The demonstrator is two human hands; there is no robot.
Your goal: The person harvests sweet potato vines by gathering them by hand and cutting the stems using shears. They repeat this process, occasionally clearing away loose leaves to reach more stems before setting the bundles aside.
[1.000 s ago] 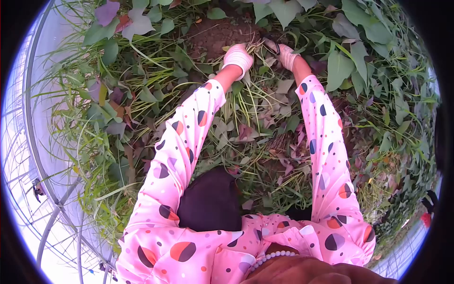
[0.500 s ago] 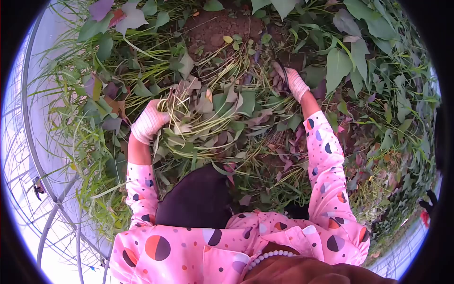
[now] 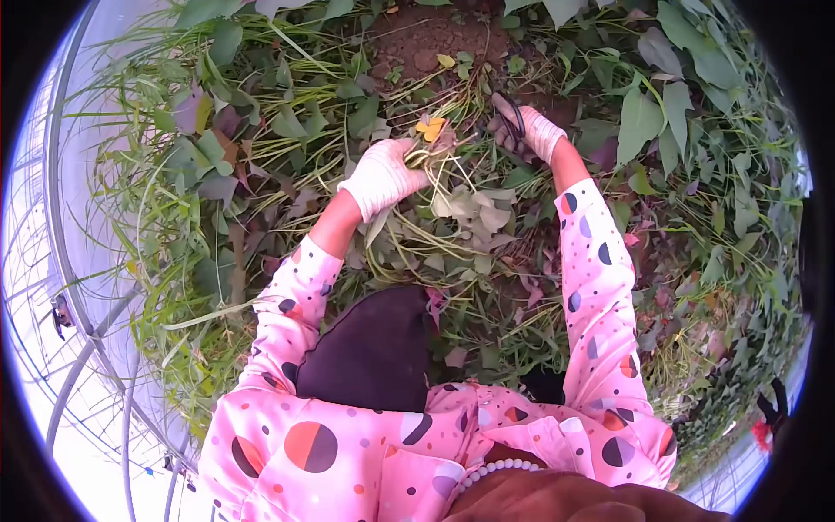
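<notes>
My left hand [image 3: 389, 177], in a whitish glove, is closed around a bunch of cut leafy vine stems [image 3: 439, 165]. Their pale stems stick out past the fingers, and long stems with leaves trail down below. To the right, my right hand [image 3: 522, 132], also gloved, is closed on what look like scissors [image 3: 519, 120]. One black handle loop shows over the fingers; the blades are hidden or too hard to make out among the plants. The two hands are a short way apart, over tangled vines.
Bare reddish soil [image 3: 435, 43] shows at the top middle. Dense leafy vines [image 3: 639, 126] and long grass [image 3: 187, 287] surround the hands. My dark-clothed knee [image 3: 365, 352] is below the left hand. Plastic sheeting and a metal frame [image 3: 65, 252] stand at the left.
My left hand has moved right and up with the bunch of vine stems, closer to my right hand. The right hand has shifted only slightly, still holding the scissors.
</notes>
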